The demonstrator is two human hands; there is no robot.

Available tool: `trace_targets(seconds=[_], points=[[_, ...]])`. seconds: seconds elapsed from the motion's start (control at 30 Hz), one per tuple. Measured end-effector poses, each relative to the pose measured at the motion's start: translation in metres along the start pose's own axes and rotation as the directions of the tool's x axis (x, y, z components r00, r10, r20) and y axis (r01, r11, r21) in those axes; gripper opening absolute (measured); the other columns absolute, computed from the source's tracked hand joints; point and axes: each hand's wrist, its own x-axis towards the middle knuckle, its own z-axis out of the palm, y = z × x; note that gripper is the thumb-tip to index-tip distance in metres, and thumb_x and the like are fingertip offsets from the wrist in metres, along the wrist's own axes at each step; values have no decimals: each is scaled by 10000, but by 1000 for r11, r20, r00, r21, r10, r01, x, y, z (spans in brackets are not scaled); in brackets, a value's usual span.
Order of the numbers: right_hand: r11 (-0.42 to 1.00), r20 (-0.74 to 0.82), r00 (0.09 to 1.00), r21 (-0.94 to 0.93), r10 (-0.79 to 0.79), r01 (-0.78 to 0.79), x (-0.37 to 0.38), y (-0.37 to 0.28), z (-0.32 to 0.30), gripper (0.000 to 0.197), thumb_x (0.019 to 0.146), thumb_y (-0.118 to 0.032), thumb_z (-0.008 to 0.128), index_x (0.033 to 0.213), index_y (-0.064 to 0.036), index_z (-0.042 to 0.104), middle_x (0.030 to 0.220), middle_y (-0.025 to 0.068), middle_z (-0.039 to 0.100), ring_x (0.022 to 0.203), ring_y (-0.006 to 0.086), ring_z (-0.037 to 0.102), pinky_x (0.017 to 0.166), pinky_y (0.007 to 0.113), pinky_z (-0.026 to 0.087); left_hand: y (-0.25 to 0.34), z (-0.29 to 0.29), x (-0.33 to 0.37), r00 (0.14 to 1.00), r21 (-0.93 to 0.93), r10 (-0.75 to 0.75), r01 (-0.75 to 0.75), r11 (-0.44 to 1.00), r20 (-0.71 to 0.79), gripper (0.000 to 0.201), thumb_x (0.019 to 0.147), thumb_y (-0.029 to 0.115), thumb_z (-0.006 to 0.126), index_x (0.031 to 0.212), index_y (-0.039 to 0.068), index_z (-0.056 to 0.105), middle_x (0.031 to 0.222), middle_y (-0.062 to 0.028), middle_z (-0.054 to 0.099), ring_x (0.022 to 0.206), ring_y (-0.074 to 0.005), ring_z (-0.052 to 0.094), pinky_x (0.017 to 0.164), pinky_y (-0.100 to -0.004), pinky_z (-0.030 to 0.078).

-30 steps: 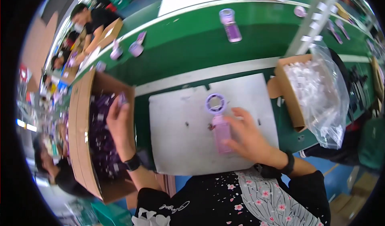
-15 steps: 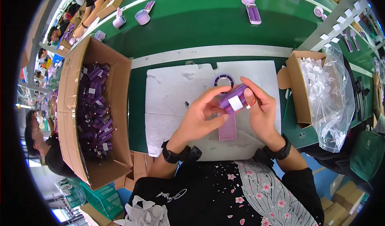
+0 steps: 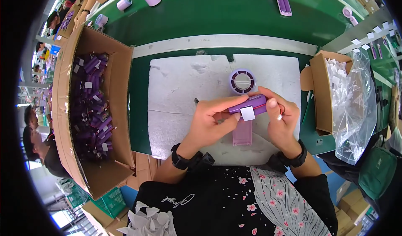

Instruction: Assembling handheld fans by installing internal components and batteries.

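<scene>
A purple battery pack (image 3: 261, 108) with a white square sticker (image 3: 248, 113) is held level between my two hands. My left hand (image 3: 213, 118) is closed on its left end, thumb below and fingers above. My right hand (image 3: 281, 116) pinches its right end, the thumb next to a red wire and a small white connector (image 3: 279, 117). Beneath my hands lies a lilac handheld fan, its round head (image 3: 242, 81) farther away and its pink-lilac handle shell (image 3: 242, 136) nearer me. My hands hide the middle of the fan.
White foam sheets (image 3: 180, 85) lie under the work. On the left stands a cardboard box (image 3: 119, 72) of purple battery packs; on the right, a smaller box (image 3: 322, 93) of white pieces with a clear plastic bag (image 3: 360, 123). More fans (image 3: 283, 3) lie on the green surface beyond a pale rail (image 3: 226, 42).
The battery pack has turned from a slant to nearly level, with its red wire now showing along it. My right fingers have curled in near the connector. The whole view has shifted slightly.
</scene>
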Motion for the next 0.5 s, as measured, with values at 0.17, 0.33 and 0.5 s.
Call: trace_targets(seconds=[0.17, 0.33, 0.5], points=[[940, -130, 954, 251, 270, -232, 9, -3, -6, 343, 1021, -246, 446, 1096, 38, 624, 896, 139, 680, 811, 163, 643, 734, 279, 513, 10, -1, -1, 959, 407, 280, -237, 882, -49, 394, 755, -50, 696, 1141, -9, 632, 1027, -122, 667, 841, -168, 644, 724, -284, 522], [794, 83, 835, 270, 544, -545, 13, -5, -26, 242, 990, -189, 506, 955, 23, 617, 744, 73, 609, 685, 123, 582, 630, 264, 479, 12, -8, 0, 966, 712, 257, -207, 671, 39, 364, 697, 7, 767, 1034, 38, 632, 954, -103, 648, 824, -201, 635, 736, -298, 505], [927, 139, 971, -348, 195, -137, 7, -5, -3, 85, 878, -80, 636, 918, -7, 617, 763, 66, 567, 647, 132, 549, 573, 264, 447, 5, -3, 15, 1000, 594, 7, -18, 804, 21, 369, 661, 51, 811, 970, 70, 611, 912, -71, 625, 791, -194, 605, 728, -301, 491]])
